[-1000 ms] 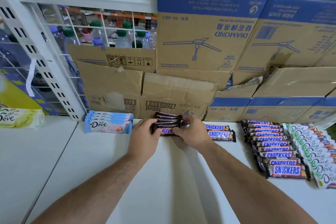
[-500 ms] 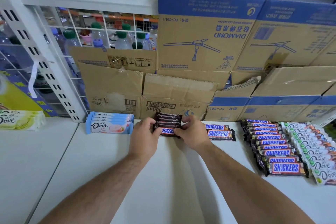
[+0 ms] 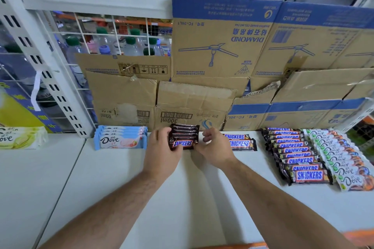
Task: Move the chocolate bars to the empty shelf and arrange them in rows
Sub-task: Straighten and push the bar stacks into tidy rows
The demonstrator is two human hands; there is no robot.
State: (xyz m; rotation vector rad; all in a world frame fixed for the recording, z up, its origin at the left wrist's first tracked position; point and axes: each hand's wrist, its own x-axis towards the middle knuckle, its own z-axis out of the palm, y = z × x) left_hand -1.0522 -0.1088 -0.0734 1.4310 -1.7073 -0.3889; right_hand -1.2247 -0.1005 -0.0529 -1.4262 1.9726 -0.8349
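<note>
I am watching left hand [image 3: 162, 147] gripping Snickers stack [image 3: 184, 137] sitting on shelf [image 3: 182, 198], right hand [image 3: 215, 147] hovering loosely curled just beside it, cardboard boxes [image 3: 222, 46] standing behind

shelf [image 3: 182, 198] front free, cardboard boxes [image 3: 194, 99] behind

We let go on the right side of the pile.

Our right hand [image 3: 217, 147] has drawn back from the right end of the stack of Snickers bars [image 3: 184, 136]. Half a second ago its fingers [image 3: 208, 134] lay against that end; now they curl loosely in the air just beside it, with a gap of white shelf showing between. We cannot tell whether the thumb still meets the corner of the front bar [image 3: 183, 143]. The space between our right hand and our left hand [image 3: 162, 147] is wider, so the front bar's whole label now shows where we saw only its middle letters.
</note>
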